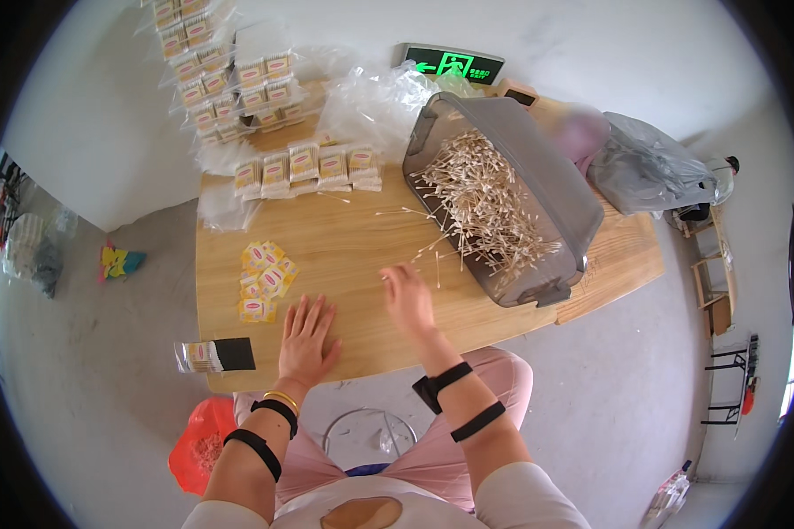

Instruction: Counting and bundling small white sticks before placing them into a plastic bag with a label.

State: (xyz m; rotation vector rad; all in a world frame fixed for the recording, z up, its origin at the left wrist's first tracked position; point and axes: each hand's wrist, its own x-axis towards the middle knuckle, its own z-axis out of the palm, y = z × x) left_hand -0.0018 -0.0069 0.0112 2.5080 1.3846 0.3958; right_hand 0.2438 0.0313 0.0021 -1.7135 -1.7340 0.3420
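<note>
Your left hand [307,340] lies open, fingers spread, on the wooden desk [344,251]; your right hand [406,298] is loosely curled, and I cannot tell whether it pinches anything. Cotton swabs [478,198] heap in the gray bin [551,172], right of center; knocking its rim could scatter them. Gray floor [609,379] and a white wall [88,115] surround the desk.

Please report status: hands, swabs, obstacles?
Left hand flat on table; right hand near bin, grip unclear. Swabs heaped in bin. Some loose outside, possibly obstructing.
</note>
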